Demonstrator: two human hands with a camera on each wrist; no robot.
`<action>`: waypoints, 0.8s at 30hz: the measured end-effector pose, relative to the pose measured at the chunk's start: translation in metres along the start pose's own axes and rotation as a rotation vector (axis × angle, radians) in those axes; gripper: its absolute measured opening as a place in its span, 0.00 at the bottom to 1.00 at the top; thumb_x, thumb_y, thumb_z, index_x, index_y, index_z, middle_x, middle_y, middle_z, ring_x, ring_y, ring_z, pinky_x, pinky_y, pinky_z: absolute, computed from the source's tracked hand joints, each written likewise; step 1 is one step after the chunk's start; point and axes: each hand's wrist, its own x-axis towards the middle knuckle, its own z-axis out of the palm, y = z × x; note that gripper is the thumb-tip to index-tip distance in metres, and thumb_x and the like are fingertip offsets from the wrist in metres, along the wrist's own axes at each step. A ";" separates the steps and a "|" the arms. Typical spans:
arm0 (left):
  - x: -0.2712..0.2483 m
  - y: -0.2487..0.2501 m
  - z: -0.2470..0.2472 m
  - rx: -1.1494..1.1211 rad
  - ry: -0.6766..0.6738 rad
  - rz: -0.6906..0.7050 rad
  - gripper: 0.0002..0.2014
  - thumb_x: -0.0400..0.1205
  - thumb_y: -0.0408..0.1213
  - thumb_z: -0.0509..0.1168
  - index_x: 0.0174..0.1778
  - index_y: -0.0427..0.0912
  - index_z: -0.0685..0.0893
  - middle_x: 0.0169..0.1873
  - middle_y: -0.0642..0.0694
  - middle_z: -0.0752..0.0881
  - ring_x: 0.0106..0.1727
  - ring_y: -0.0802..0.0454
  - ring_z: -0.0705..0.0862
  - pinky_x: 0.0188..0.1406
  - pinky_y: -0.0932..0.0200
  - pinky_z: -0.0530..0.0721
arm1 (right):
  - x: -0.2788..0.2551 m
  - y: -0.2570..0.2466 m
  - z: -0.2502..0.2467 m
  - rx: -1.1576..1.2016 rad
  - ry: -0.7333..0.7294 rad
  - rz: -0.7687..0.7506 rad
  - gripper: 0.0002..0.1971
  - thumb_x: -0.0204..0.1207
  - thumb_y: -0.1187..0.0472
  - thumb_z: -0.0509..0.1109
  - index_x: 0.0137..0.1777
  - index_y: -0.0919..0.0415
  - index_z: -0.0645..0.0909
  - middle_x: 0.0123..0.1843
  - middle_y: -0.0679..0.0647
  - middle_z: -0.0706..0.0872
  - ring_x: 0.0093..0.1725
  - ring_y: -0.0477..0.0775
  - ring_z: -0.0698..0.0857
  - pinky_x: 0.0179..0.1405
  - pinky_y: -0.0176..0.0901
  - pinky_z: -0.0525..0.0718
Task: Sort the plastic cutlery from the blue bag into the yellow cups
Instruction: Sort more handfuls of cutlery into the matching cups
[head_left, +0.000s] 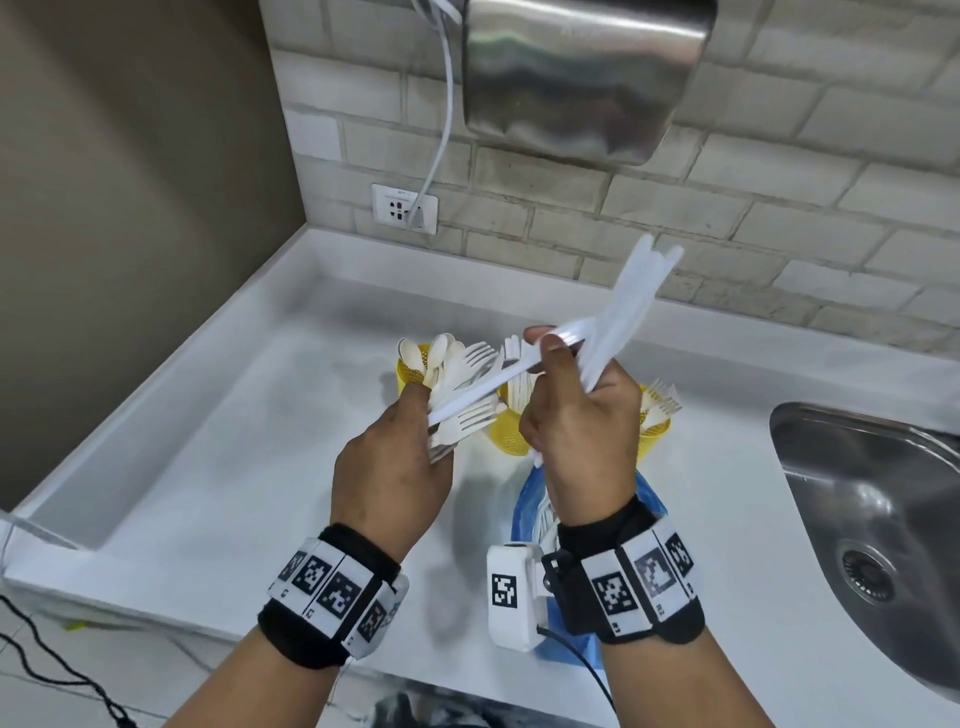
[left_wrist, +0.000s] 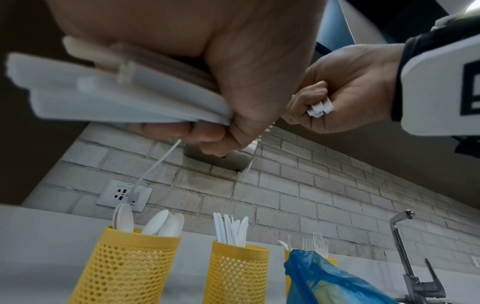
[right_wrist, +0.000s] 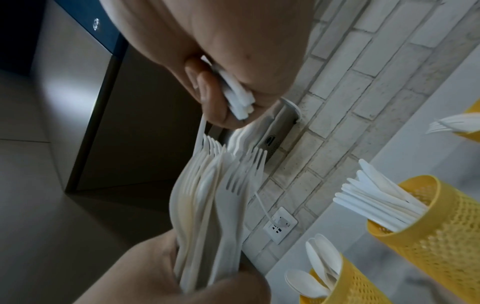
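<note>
My left hand (head_left: 428, 431) grips a fanned bundle of white plastic forks (head_left: 467, 410) by the handles; the tines show in the right wrist view as the forks (right_wrist: 226, 185). My right hand (head_left: 550, 358) grips a bunch of white knives (head_left: 639, 280) that point up and away. Its thumb also pinches one long white piece (head_left: 483, 387) that runs down into the left bundle. Behind the hands stand three yellow mesh cups: the spoon cup (left_wrist: 124, 267), the knife cup (left_wrist: 236, 273) and the fork cup (head_left: 655, 431). The blue bag (head_left: 527, 504) lies under my right wrist.
A steel sink (head_left: 872, 499) with a tap (left_wrist: 401, 236) lies to the right. On the brick wall hang a steel dryer (head_left: 582, 78) and a socket (head_left: 404, 208) with a white cable. The white counter (head_left: 234, 441) has a raised rim on its left and back.
</note>
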 end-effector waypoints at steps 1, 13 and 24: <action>-0.001 0.001 -0.002 -0.011 0.006 -0.004 0.16 0.77 0.36 0.69 0.59 0.44 0.76 0.40 0.47 0.86 0.38 0.34 0.84 0.32 0.54 0.71 | 0.000 -0.004 -0.001 0.041 0.014 -0.014 0.12 0.89 0.62 0.65 0.50 0.65 0.89 0.20 0.45 0.70 0.18 0.46 0.66 0.24 0.39 0.66; -0.016 0.005 -0.009 -0.459 -0.138 -0.032 0.17 0.79 0.32 0.69 0.42 0.61 0.72 0.32 0.63 0.83 0.33 0.59 0.79 0.31 0.71 0.72 | 0.030 -0.009 -0.043 0.770 0.192 0.340 0.13 0.87 0.66 0.59 0.39 0.60 0.75 0.28 0.54 0.77 0.27 0.55 0.83 0.33 0.43 0.88; -0.021 0.022 -0.017 -0.614 -0.194 -0.027 0.15 0.81 0.29 0.70 0.51 0.56 0.80 0.35 0.63 0.85 0.35 0.62 0.82 0.38 0.76 0.76 | 0.024 -0.005 -0.039 0.663 0.195 0.325 0.08 0.88 0.59 0.62 0.44 0.52 0.73 0.30 0.51 0.66 0.20 0.49 0.62 0.19 0.35 0.66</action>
